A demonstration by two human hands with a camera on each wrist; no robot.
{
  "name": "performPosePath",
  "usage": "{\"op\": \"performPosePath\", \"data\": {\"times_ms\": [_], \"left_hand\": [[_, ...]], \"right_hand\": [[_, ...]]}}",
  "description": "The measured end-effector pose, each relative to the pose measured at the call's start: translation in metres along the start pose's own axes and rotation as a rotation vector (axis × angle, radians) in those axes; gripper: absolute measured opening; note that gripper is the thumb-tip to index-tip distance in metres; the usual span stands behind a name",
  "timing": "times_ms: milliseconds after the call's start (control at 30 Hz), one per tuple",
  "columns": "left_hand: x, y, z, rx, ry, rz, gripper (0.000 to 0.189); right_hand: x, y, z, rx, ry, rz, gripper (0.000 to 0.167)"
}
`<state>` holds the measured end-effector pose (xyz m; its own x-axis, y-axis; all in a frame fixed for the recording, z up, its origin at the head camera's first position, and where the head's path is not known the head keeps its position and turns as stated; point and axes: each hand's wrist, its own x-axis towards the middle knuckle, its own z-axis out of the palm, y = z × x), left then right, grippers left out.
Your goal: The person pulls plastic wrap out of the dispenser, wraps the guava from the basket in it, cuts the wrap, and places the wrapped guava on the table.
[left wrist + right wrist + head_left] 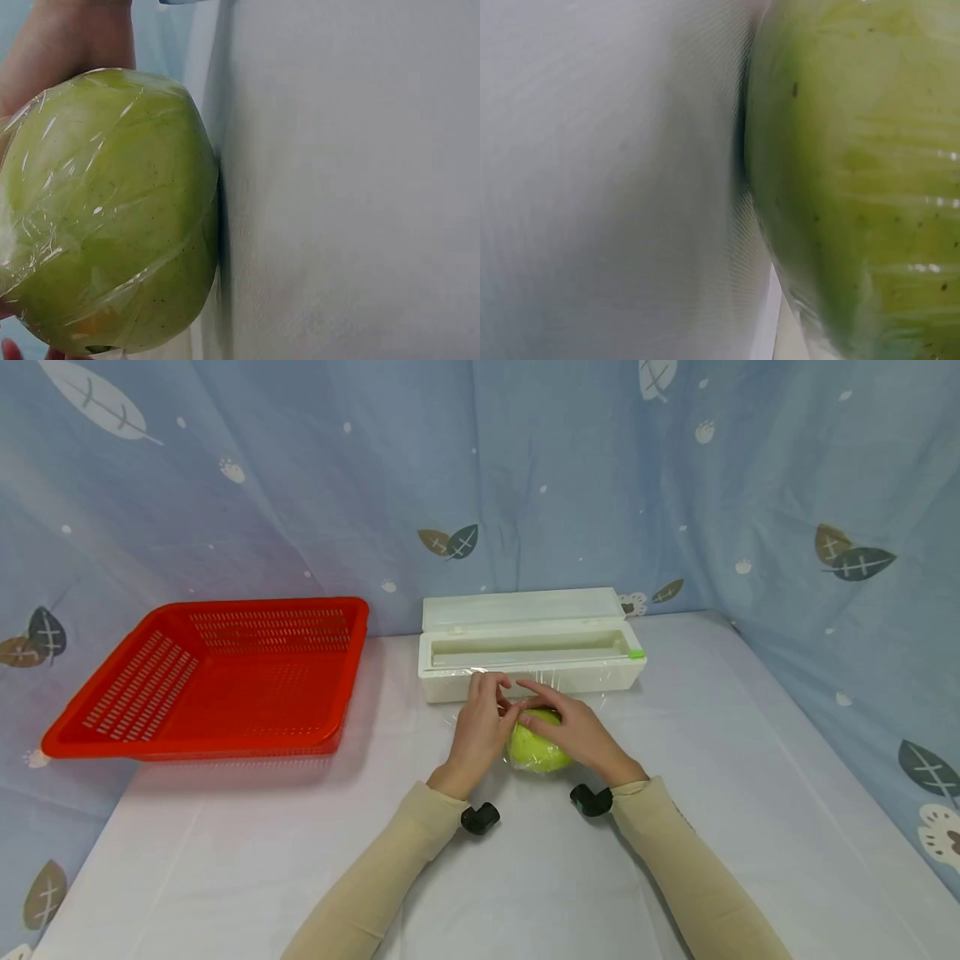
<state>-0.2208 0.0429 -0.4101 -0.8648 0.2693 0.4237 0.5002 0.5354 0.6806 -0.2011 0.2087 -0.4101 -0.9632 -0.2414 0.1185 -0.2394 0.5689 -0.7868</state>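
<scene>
A round yellow-green apple-like fruit (538,750) with dark specks rests on the table, covered by clear cling film (49,180). My left hand (482,727) is at its left side, its thumb and bent fingers pinching the film near the top. My right hand (581,731) holds the fruit from the right, with the thumb on top and the fingers over the far side. Both wrist views show the glossy, creased film close up; most fingertips are hidden there. Behind the hands stands a white cling film box (536,681) with its lid (521,610) raised.
A red plastic basket (341,693) with slotted walls stands at the left. The table (225,860) has a white cloth. A small green piece (637,654) sits at the box's right end, and a patterned blue curtain (525,468) hangs behind.
</scene>
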Motion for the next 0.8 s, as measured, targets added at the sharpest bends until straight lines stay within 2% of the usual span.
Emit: {"op": "performPosePath", "data": {"times_ms": [133, 267, 467, 600, 800], "left_hand": [[-0.001, -0.002, 0.002, -0.076, -0.021, -0.048, 0.025], [0.000, -0.006, 0.003, -0.142, -0.048, -0.061, 0.018], [0.001, -0.012, -0.004, -0.176, -0.155, -0.087, 0.018], [0.005, -0.016, -0.015, -0.173, -0.264, -0.066, 0.019], [0.011, -0.023, -0.033, -0.207, -0.510, -0.011, 0.039]], "right_hand": [[-0.001, -0.001, -0.001, -0.011, -0.020, -0.026, 0.051], [-0.001, -0.001, -0.002, -0.052, -0.022, -0.045, 0.046], [-0.001, 0.000, -0.002, -0.084, -0.014, -0.029, 0.051], [0.000, 0.001, -0.003, -0.088, 0.010, -0.004, 0.052], [0.001, 0.003, -0.005, -0.103, 0.017, -0.007, 0.048]]}}
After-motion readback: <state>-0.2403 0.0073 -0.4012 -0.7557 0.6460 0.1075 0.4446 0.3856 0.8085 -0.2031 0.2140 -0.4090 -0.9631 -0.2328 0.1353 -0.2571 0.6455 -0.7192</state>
